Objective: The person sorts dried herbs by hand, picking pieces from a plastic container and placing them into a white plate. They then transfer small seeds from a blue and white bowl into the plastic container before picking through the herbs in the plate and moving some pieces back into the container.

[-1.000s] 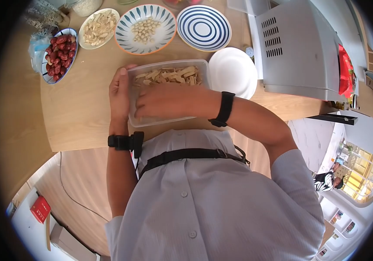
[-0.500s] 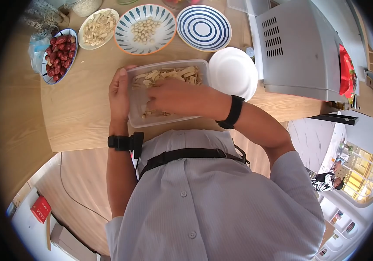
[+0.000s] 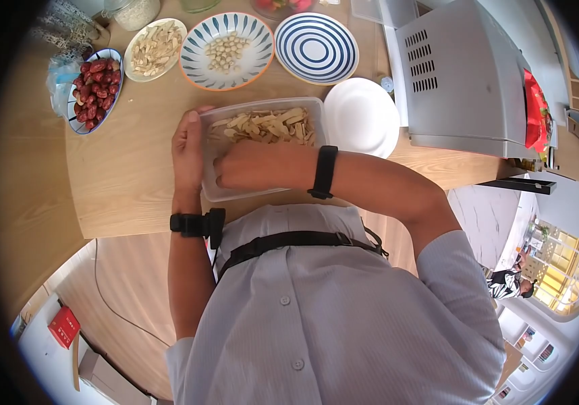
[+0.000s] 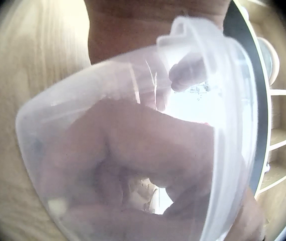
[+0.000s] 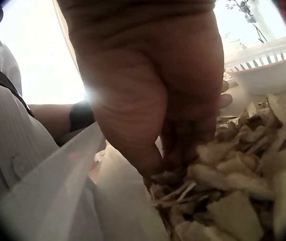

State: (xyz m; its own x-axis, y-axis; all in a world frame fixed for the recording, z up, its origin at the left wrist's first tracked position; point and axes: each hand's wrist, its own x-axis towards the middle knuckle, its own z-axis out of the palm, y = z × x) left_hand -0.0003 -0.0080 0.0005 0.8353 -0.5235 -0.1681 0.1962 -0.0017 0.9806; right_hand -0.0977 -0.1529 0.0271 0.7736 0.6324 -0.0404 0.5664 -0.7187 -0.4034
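Observation:
A clear plastic container [image 3: 206, 185] with pale tan dried slices [image 3: 283, 125] stands at the table's front edge. My left hand [image 3: 187, 152] grips its left side, thumb at the rim. Inside it, my right hand [image 3: 256, 165] reaches down with fingers curled. From the right wrist view, the thumb and fingers of the right hand [image 5: 153, 95] come together at the near edge of the heaped slices [image 5: 238, 175], where they pinch some pieces. The left wrist view shows that hand through the container wall [image 4: 77, 100]; its fingertips are partly hidden.
Beyond the container are a plate of red dates [image 3: 94, 94], a plate of pale slices [image 3: 156, 48], a patterned plate [image 3: 195, 64] with small pale seeds and a blue-ringed plate [image 3: 316, 48]. White bowls [image 3: 362, 118] touch its right side. A grey appliance [image 3: 461, 81] stands at right.
My right hand has lifted, shifted and lowered again within the container, its fingers now more curled. The left hand keeps its hold. The head view has tilted slightly.

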